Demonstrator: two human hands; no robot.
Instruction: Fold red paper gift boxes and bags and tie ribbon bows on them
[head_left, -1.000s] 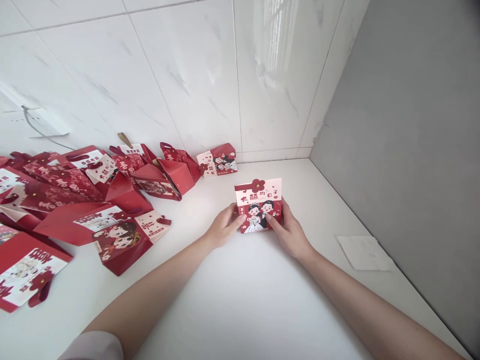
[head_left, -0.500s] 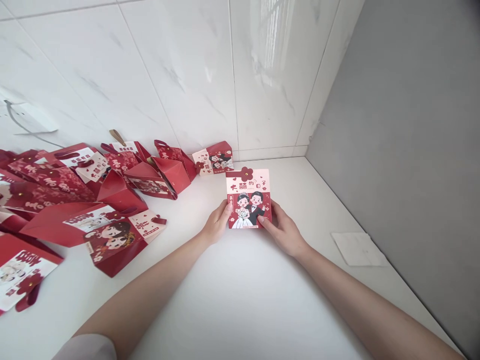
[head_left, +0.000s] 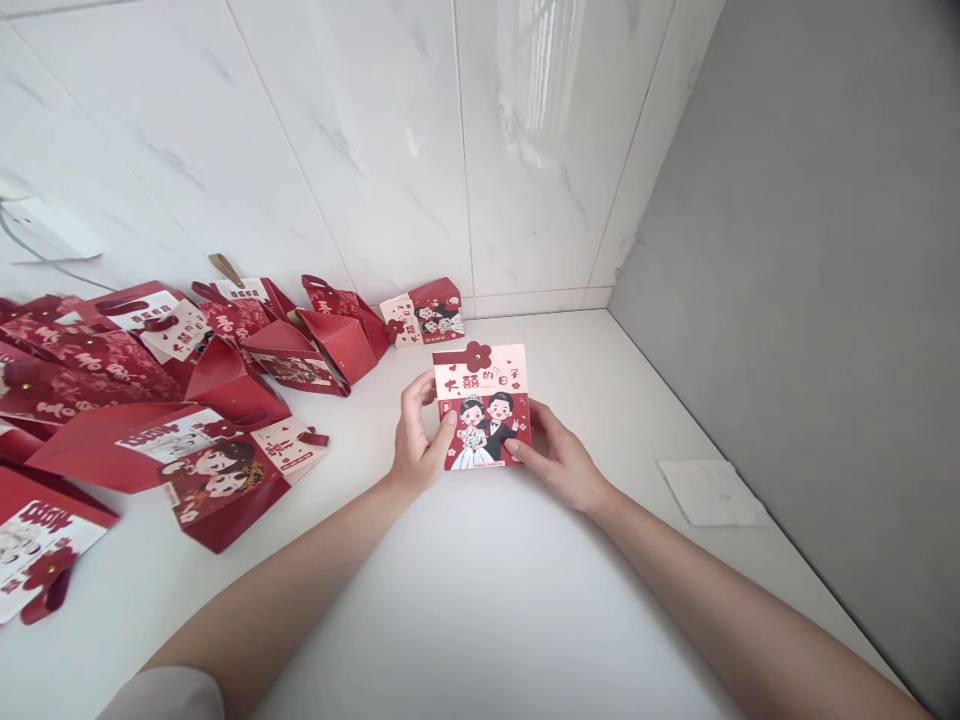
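A small red and pink gift box (head_left: 482, 405) with a cartoon bride and groom and a red flower clasp stands upright on the white counter (head_left: 480, 600). My left hand (head_left: 417, 440) grips its left side, thumb on the front and fingers curled round the edge. My right hand (head_left: 559, 460) holds the lower right side, thumb on the front face. Both hands are closed on the box.
A heap of similar red gift boxes (head_left: 225, 400) lies to the left along the tiled wall (head_left: 337, 150), one box (head_left: 422, 314) at the back near the corner. A grey panel (head_left: 810, 250) closes the right side. A white paper square (head_left: 712, 492) lies at the right.
The box has shifted slightly left and toward me. My left hand has moved up along the box's left edge, with fingers now wrapped higher round it.
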